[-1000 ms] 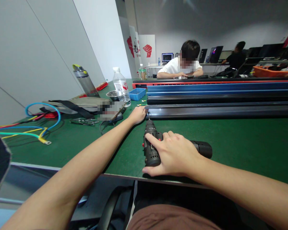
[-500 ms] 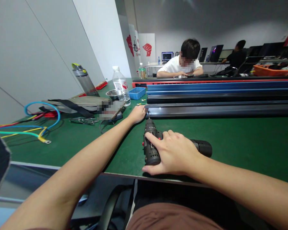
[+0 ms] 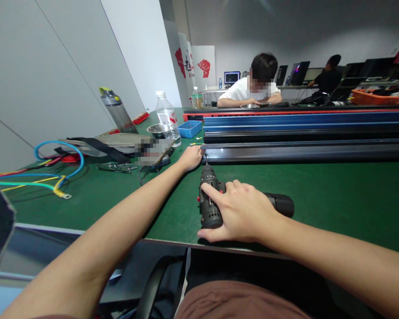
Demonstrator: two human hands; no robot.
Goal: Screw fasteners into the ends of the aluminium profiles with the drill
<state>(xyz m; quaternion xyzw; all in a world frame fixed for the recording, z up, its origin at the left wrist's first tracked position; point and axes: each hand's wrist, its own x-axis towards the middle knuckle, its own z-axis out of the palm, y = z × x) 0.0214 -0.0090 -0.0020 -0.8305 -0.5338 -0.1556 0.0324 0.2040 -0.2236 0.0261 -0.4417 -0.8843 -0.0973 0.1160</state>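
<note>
Hardly anything has moved since the earlier frame: both our hands and the power drill [image 3: 211, 212] keep their places. Our right grip [image 3: 244, 210] is closed over the drill's body, thumb at its rear, with the handle pointing off to the right, low over the counter [image 3: 346, 199]. The bit [image 3: 206, 162] points at the left end of a dark metal profile [image 3: 286, 154]; whether it touches, we cannot tell. Our left grip [image 3: 191, 158] rests at that same end, fingertips hidden, so we cannot tell how far it closes. Behind runs a blue profile [image 3: 302, 122], walling off the far side. Left of it we have a blue tray [image 3: 189, 133], a water bottle [image 3: 168, 119] partly covering a metal bowl [image 3: 154, 130], a phone [image 3: 158, 152], a bag [image 3: 108, 142] and loose cables [image 3: 81, 161]. Opposite, a person [image 3: 241, 91] in white leans forward.
</note>
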